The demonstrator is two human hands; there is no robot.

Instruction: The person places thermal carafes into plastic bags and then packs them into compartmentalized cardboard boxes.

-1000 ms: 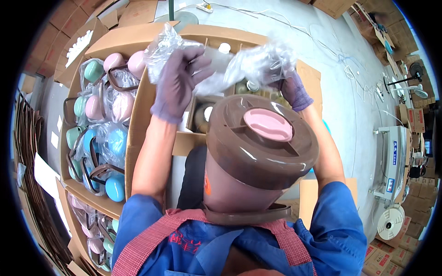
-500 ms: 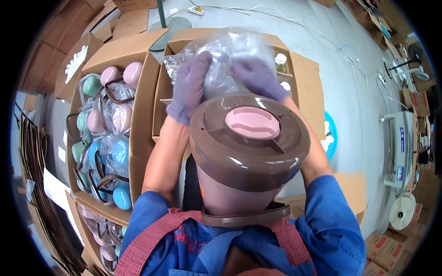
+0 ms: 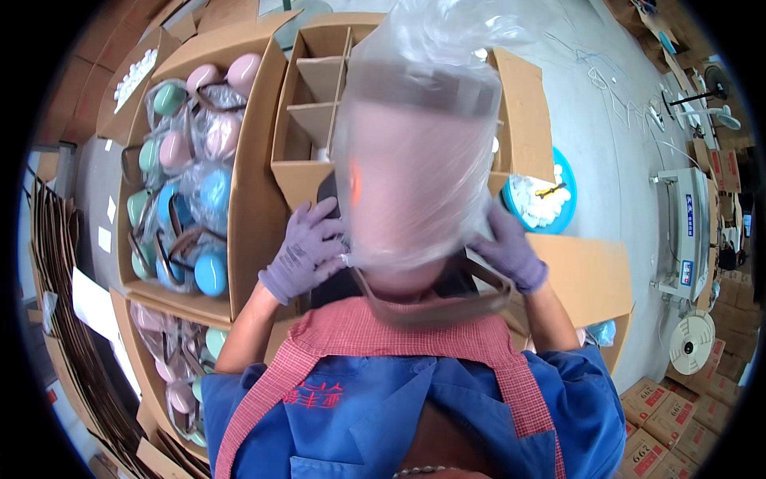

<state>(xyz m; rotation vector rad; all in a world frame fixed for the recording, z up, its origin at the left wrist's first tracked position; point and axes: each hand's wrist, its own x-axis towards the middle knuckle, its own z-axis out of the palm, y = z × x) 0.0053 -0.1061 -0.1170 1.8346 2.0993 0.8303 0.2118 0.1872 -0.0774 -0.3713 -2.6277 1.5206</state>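
A pink pot (image 3: pixel 411 172) with a brown carrying handle (image 3: pixel 447 311) is tilted away in front of my apron. Drawn over its top and most of its body is a clear plastic bag (image 3: pixel 471 184), blurred by motion. My left hand (image 3: pixel 305 249), in a purple glove, grips the bag's lower left edge with the fingertips, its other fingers spread. On the opposite side my right hand (image 3: pixel 511 246), gloved alike, holds the bag's edge; part of its fingers lies behind the bag. The pot's lower end and handle stick out of the bag's mouth.
An open carton (image 3: pixel 239 199) of bagged pink, green and blue pots stands at left. Beyond the pot is a carton with cardboard dividers (image 3: pixel 319 80). A blue basin (image 3: pixel 570 203) of white pieces sits to the right, near a grey machine (image 3: pixel 688 231).
The plastic bag, earlier bunched in both hands beyond the pot, now covers it. Both hands have come back toward me along its sides. The pot has tilted away, hiding its lid's top.
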